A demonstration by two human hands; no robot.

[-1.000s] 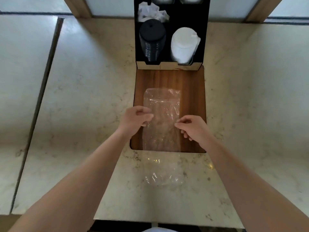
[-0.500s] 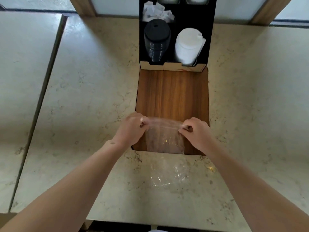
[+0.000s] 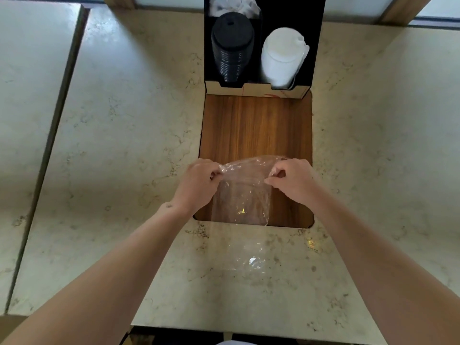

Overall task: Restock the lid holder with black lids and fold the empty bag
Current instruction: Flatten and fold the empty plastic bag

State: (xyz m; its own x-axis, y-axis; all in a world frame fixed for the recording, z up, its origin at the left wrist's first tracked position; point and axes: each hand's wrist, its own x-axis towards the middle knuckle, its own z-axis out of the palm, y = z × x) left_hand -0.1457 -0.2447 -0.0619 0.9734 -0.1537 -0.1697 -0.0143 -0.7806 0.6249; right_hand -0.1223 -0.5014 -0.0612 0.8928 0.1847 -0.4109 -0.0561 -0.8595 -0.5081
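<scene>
The bag [image 3: 240,195] is clear, thin and crinkly, with shiny spots. Its far end is lifted up and bent over. The left hand [image 3: 196,186] pinches one top corner and the right hand [image 3: 290,181] pinches the other. The rest of the bag lies flat over the near edge of the wood board [image 3: 256,125] and onto the worktop [image 3: 112,145]. At the back edge, the holder [image 3: 256,89] has black lids [image 3: 232,53] on its left side and white lids [image 3: 282,58] on its right.

No legible text, labels or numbers anywhere.
</scene>
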